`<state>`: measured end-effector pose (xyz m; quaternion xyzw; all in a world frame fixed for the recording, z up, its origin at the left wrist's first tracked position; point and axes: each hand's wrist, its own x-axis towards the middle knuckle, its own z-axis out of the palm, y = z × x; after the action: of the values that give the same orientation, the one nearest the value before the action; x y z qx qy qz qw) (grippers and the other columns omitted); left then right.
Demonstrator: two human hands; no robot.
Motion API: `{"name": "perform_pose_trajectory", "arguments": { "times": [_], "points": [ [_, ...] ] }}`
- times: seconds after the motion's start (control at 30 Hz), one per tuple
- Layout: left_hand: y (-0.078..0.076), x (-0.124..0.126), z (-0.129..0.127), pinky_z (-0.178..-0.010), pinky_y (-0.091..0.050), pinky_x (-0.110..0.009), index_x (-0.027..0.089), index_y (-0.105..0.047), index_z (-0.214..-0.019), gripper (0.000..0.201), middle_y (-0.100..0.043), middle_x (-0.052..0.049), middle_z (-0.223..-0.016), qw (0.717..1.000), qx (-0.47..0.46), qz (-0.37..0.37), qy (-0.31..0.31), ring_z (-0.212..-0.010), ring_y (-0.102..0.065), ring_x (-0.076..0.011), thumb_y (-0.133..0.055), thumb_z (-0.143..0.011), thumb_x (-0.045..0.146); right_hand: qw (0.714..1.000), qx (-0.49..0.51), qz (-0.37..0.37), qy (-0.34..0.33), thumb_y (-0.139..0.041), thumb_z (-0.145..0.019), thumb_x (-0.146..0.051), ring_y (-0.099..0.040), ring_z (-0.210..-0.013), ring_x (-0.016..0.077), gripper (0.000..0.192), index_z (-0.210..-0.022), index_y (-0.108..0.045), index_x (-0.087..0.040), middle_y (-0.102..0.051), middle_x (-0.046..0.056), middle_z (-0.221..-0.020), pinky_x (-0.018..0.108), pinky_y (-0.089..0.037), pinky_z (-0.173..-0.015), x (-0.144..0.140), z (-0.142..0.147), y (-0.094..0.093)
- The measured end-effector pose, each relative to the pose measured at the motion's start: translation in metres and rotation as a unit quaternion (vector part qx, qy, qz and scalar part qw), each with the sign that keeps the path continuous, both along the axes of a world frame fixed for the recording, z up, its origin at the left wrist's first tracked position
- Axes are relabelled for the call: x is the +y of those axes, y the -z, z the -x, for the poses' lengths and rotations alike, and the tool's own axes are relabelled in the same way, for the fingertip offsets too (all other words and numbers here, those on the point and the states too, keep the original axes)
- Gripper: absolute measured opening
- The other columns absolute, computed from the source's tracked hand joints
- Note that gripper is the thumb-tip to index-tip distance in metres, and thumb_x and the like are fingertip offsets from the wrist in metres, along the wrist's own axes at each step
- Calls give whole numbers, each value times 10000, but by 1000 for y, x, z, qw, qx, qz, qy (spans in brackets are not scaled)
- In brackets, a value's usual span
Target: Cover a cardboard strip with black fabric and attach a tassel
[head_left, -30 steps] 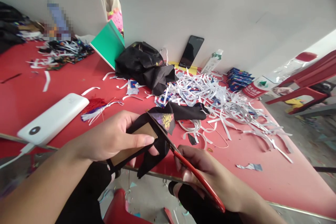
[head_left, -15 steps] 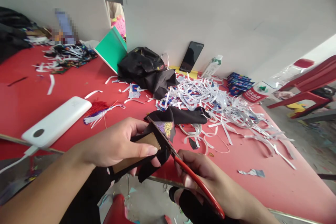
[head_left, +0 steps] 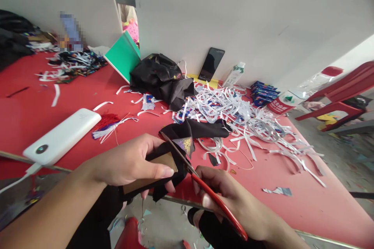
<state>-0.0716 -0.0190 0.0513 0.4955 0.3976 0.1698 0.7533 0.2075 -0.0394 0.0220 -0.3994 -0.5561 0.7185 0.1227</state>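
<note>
My left hand (head_left: 140, 163) grips a brown piece of cardboard (head_left: 163, 162) laid over black fabric (head_left: 178, 181), thumb on top and fingers underneath. In my right hand (head_left: 222, 190) is a pair of red-handled scissors (head_left: 216, 198). Their blades point up and left along the cardboard's far edge, across the fabric. Beyond the blades lies a dark fabric piece (head_left: 198, 128) with a gold and purple patterned patch (head_left: 185, 144). The fingers of my right hand are partly hidden behind the red handle.
White strip scraps (head_left: 224, 103) pile up behind the hands. A bunched black cloth (head_left: 160, 78), a phone (head_left: 212, 64), a small carton (head_left: 234, 74) and a bottle (head_left: 286, 102) stand farther back. A white power bank (head_left: 62, 136) lies left on the red table (head_left: 306, 210).
The scissor blades have swung slightly along the cardboard's edge, and less of the patterned patch shows. Both hands keep their grips. The whole view has shifted a little.
</note>
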Motion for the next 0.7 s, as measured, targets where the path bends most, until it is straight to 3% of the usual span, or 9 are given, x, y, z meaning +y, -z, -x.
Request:
{"name": "perform_pose_trajectory", "arguments": {
  "times": [0.13,0.27,0.4,0.47,0.53,0.6,0.67,0.7],
  "points": [
    [1,0,1,-454,-542,-183,198,-742,-1209,356,-833,-67,-891,999,33,6,30,-611,-744,-160,-779,-913,394,1000,5,5,2,-838,-835,-678,-476,-660,118,588,-1095,-707,-168,-609,6,-828,220,-408,-555,2,1,-1],
    [5,1,3,-464,-531,-190,195,-755,-1152,348,-834,-82,-898,998,50,-4,33,-578,-710,-145,-775,-910,444,1000,28,-1,5,-833,-892,-577,-468,-608,91,460,-1064,-699,-171,-555,-27,-789,205,-388,-521,2,3,0],
    [3,-1,3,-448,-461,-196,189,-741,-1001,262,-833,-76,-898,995,82,-33,47,-536,-663,-128,-735,-931,442,997,43,-28,58,-829,-878,-614,-434,-498,75,470,-938,-629,-193,-486,-64,-674,206,-342,-448,2,2,8],
    [2,-4,-1,-516,-502,-231,210,-742,-1020,300,-827,-62,-875,987,134,-79,37,-626,-715,-175,-750,-915,491,991,61,-47,107,-781,-878,-702,-384,-443,73,531,-923,-588,-209,-467,-82,-594,209,-315,-418,3,2,11],
    [4,-6,-10,-651,-562,-300,254,-744,-1201,474,-832,-64,-917,956,242,-166,-11,-817,-780,-265,-808,-851,567,983,79,-67,153,-720,-877,-785,-361,-403,75,589,-912,-551,-221,-459,-94,-529,208,-298,-400,7,2,14],
    [10,-7,-21,-744,-564,-380,283,-658,-1458,779,-841,-108,-1020,882,390,-259,-54,-973,-789,-367,-845,-788,633,978,84,-81,172,-699,-877,-808,-392,-382,78,609,-898,-534,-222,-480,-91,-508,206,-302,-396,11,2,15],
    [18,-5,-33,-754,-541,-443,234,-546,-1605,924,-840,-176,-1023,808,500,-310,-31,-1000,-784,-451,-790,-825,664,978,92,-82,167,-725,-868,-790,-418,-371,75,604,-872,-526,-220,-495,-91,-507,201,-310,-389,15,3,16],
    [22,-3,-39,-752,-531,-447,234,-548,-1610,896,-842,-183,-1029,800,508,-319,8,-1004,-785,-462,-763,-851,658,979,97,-76,161,-738,-858,-787,-423,-371,74,606,-863,-524,-220,-497,-94,-511,200,-318,-386,17,4,16]
  ]
}}
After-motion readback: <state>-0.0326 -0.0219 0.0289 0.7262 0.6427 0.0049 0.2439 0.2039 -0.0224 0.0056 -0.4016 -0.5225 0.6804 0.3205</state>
